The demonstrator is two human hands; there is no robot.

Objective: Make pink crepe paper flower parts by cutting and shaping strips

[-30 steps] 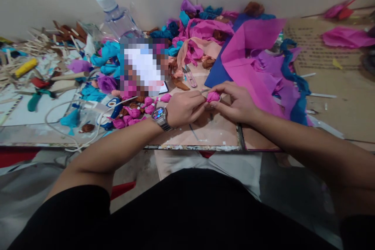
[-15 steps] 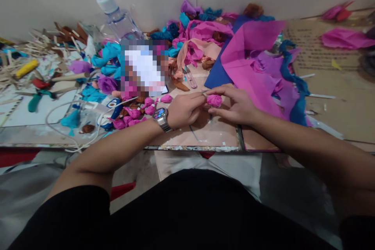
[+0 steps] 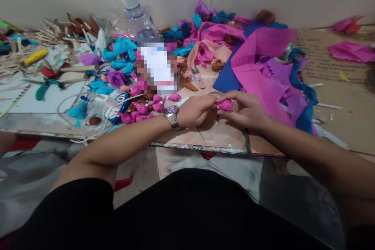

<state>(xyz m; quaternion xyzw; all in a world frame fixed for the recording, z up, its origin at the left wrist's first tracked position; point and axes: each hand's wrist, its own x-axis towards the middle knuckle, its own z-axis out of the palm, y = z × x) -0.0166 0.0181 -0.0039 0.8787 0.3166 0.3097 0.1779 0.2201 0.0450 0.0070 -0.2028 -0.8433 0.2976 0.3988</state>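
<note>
A small pink crepe-paper rose (image 3: 225,104) lies sideways between my two hands, its bloom pointing right. My left hand (image 3: 197,111) is closed at the rose's base, fingertips pinched together; its underside is hidden. My right hand (image 3: 249,108) curves round the bloom from the right, with thumb below and index finger above touching it. Several finished pink paper buds (image 3: 141,108) with white-wrapped ends lie left of my left hand. Behind the hands are small pink-handled thread snips (image 3: 199,78), blades upward.
A blurred-out phone screen (image 3: 157,64) stands before a clear water bottle (image 3: 137,17). Pink crepe sheets (image 3: 258,58) cover the right, beside brown cardboard (image 3: 331,93). A white cable (image 3: 63,99), wooden sticks (image 3: 55,33) and green-handled pliers (image 3: 43,90) lie left.
The view has shifted, so the table things sit farther right. The rose has turned from facing me to lying more sideways, and my right fingers have closed in around it.
</note>
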